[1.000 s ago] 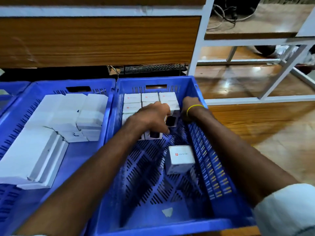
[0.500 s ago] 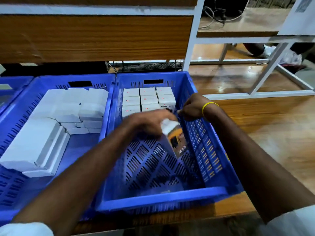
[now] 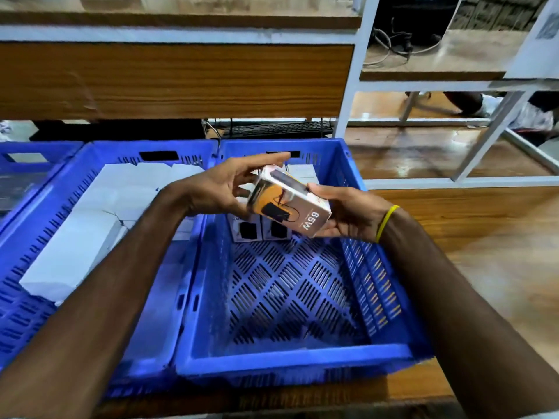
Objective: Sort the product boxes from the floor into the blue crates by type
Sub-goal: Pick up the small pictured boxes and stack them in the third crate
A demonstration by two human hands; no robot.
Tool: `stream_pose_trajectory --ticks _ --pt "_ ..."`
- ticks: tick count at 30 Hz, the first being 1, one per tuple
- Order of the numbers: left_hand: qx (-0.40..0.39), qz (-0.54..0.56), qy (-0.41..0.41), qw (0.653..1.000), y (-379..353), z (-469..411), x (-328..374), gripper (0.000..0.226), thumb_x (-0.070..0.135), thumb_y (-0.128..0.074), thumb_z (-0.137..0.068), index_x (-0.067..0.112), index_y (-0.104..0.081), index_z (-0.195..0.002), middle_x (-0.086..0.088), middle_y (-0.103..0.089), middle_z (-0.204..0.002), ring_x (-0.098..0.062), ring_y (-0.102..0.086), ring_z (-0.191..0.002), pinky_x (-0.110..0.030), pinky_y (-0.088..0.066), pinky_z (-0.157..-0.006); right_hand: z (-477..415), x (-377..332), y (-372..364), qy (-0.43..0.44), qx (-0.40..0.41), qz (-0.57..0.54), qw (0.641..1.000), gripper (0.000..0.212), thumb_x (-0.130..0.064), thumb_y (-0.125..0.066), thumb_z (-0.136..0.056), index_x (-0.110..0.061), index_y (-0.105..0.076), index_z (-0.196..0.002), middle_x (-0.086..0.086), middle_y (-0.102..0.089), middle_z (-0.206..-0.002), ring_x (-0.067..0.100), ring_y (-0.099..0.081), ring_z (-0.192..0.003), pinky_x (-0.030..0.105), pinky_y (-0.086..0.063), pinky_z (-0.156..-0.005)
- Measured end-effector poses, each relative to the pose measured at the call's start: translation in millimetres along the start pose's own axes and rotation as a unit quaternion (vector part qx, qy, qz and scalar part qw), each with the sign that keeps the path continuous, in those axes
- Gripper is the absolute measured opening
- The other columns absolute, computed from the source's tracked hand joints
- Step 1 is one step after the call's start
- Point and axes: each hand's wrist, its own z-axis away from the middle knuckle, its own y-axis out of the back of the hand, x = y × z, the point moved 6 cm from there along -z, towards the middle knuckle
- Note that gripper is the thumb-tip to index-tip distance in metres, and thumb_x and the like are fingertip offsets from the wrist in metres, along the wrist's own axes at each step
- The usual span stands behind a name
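Note:
Both hands hold one small white and orange charger box [image 3: 289,204] marked 65W, tilted, above the far end of the right blue crate [image 3: 296,362]. My left hand [image 3: 225,189] grips its left end with fingers spread over the top. My right hand [image 3: 348,214], with a yellow band at the wrist, cups its right end. Beneath the box, small white boxes [image 3: 260,231] stand in rows against the crate's far wall. The middle blue crate [image 3: 36,225] holds larger plain white boxes [image 3: 90,225].
A third blue crate [image 3: 27,155] shows at the far left. Behind the crates stands a wooden panel [image 3: 175,80] with a white metal frame [image 3: 351,86] and a keyboard [image 3: 278,128] under it. Wooden floor [image 3: 499,252] lies to the right.
The loose box that lay in the right crate has been lifted by both hands and now hangs tilted above the stacked rows. The view has pulled back from the crate.

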Motion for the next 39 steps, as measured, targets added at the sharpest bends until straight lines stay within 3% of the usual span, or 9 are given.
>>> stream_pose_trajectory --ticks 3,6,14,17,20,25,30,35,39 --pt "-0.028 -0.010 0.063 0.998 -0.1 5.6 -14.9 0.115 -0.011 -0.087 -0.060 0.028 -0.032 -0.154 0.007 -0.045 -0.152 -0.013 -0.046 -0.138 -0.040 -0.043 -0.111 -1.9 -12.4 12.7 0.065 0.044 0.052 0.996 0.060 -0.027 -0.089 -0.061 -0.007 -0.068 -0.114 0.012 -0.070 -0.110 0.028 -0.064 -0.095 0.041 -0.051 -0.086" --pt "0.011 -0.017 0.104 0.994 -6.6 0.6 -15.4 0.095 0.006 -0.090 -0.066 0.023 -0.045 -0.148 0.005 -0.057 -0.141 -0.012 -0.057 -0.128 -0.034 -0.051 -0.102 1.9 -26.5 19.4 0.100 0.065 0.094 0.988 0.079 -0.012 -0.094 -0.045 -0.001 -0.064 -0.117 0.018 -0.072 -0.106 0.030 -0.067 -0.092 0.047 -0.052 -0.094" --pt "0.003 -0.094 0.147 0.985 -54.5 -41.4 -21.7 0.047 0.021 -0.085 -0.078 0.021 -0.060 -0.117 0.008 -0.072 -0.099 -0.011 -0.070 -0.091 -0.025 -0.056 -0.078 -2.3 -50.8 10.5 0.123 0.112 0.299 0.940 0.098 -0.046 -0.098 -0.010 -0.012 -0.073 -0.099 0.006 -0.075 -0.099 0.022 -0.071 -0.095 0.048 -0.053 -0.098" --pt "0.069 -0.077 0.162 0.981 -51.9 -46.3 -30.3 0.081 0.013 -0.084 -0.078 0.027 -0.040 -0.144 -0.002 -0.063 -0.111 -0.017 -0.068 -0.094 -0.035 -0.061 -0.076 8.0 -49.7 17.4 0.119 0.174 0.320 0.924 0.099 -0.045 -0.097 -0.024 -0.013 -0.068 -0.112 0.002 -0.069 -0.108 0.016 -0.066 -0.102 0.038 -0.053 -0.097" --pt "0.116 -0.027 0.140 0.983 -49.2 -51.9 -37.2 0.101 0.011 -0.084 -0.078 0.035 -0.023 -0.154 -0.013 -0.058 -0.120 -0.025 -0.069 -0.096 -0.037 -0.062 -0.070 20.8 -41.3 31.8 0.050 0.266 0.453 0.850 0.070 -0.037 -0.097 -0.048 -0.012 -0.067 -0.106 0.005 -0.069 -0.101 0.024 -0.066 -0.094 0.037 -0.056 -0.086" --pt "0.142 0.006 0.105 0.984 -53.3 -65.2 -36.7 0.097 0.007 -0.081 -0.080 0.051 -0.023 -0.145 -0.006 -0.052 -0.118 -0.029 -0.070 -0.095 -0.039 -0.062 -0.067 10.8 -14.7 44.1 0.009 0.282 0.352 0.892 0.051 -0.015 -0.096 -0.055 -0.010 -0.065 -0.094 0.010 -0.072 -0.087 0.029 -0.073 -0.071 0.049 -0.062 -0.067" --pt "0.191 -0.077 0.079 0.976 -50.6 -87.5 -46.7 0.068 0.007 -0.083 -0.075 0.028 -0.054 -0.132 -0.003 -0.056 -0.130 -0.020 -0.067 -0.109 -0.036 -0.059 -0.089 5.4 -10.4 46.2 0.014 0.350 0.441 0.827 0.043 -0.022 -0.086 -0.065 -0.007 -0.067 -0.100 0.016 -0.070 -0.105 0.031 -0.068 -0.094 0.029 -0.049 -0.068" --pt "0.174 -0.174 0.140 0.959 -36.0 -100.8 -55.2 0.070 0.019 -0.067 -0.071 0.029 -0.056 -0.139 0.002 -0.059 -0.136 -0.010 -0.064 -0.108 -0.029 -0.054 -0.093 -13.4 -6.9 40.4 0.022 0.400 0.424 0.812 0.042 -0.021 -0.073 -0.078 -0.003 -0.063 -0.114 0.023 -0.064 -0.120 0.037 -0.062 -0.113 0.037 -0.051 -0.089" --pt "0.081 -0.321 0.216 0.919 -35.2 -101.6 -68.1 0.084 0.034 -0.051 -0.065 0.027 -0.044 -0.148 -0.008 -0.054 -0.143 -0.024 -0.055 -0.124 -0.039 -0.048 -0.103 -42.9 13.0 38.0 0.012 0.384 0.415 0.825 0.045 -0.018 -0.069 -0.084 0.000 -0.055 -0.124 0.025 -0.056 -0.127 0.043 -0.055 -0.119 0.042 -0.048 -0.094"
